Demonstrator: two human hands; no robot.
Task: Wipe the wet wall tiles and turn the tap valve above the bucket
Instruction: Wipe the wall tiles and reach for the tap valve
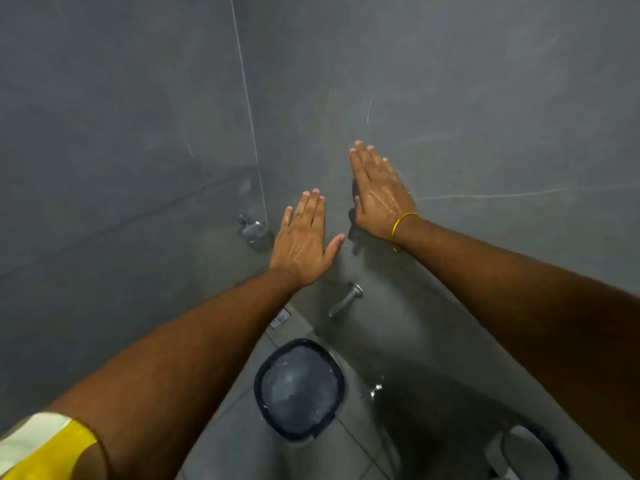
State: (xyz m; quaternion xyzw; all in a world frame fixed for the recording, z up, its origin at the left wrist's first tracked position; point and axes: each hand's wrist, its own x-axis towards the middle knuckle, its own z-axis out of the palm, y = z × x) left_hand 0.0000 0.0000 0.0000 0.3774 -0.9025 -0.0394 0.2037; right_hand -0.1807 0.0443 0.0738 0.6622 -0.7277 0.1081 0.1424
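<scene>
Both my hands lie flat, palms down, on the grey wall tiles (pixel 450 98), fingers stretched and holding nothing. My left hand (pixel 306 239) rests just right of the wall corner; my right hand (pixel 379 194), wet and with a yellow band at the wrist, sits higher and further right. A chrome tap spout (pixel 346 299) sticks out of the wall below my left hand. Under it on the floor stands a dark-rimmed bucket (pixel 257 386) holding water. A chrome valve (pixel 252 228) is fixed to the wall at the corner, left of my left hand.
A thin vertical grout line (pixel 247 98) marks the corner between two walls. A second, small chrome fitting (pixel 375 389) sits low on the right wall. A second dark-rimmed container (pixel 530 452) stands at the bottom right. The floor tiles (pixel 242 445) are grey.
</scene>
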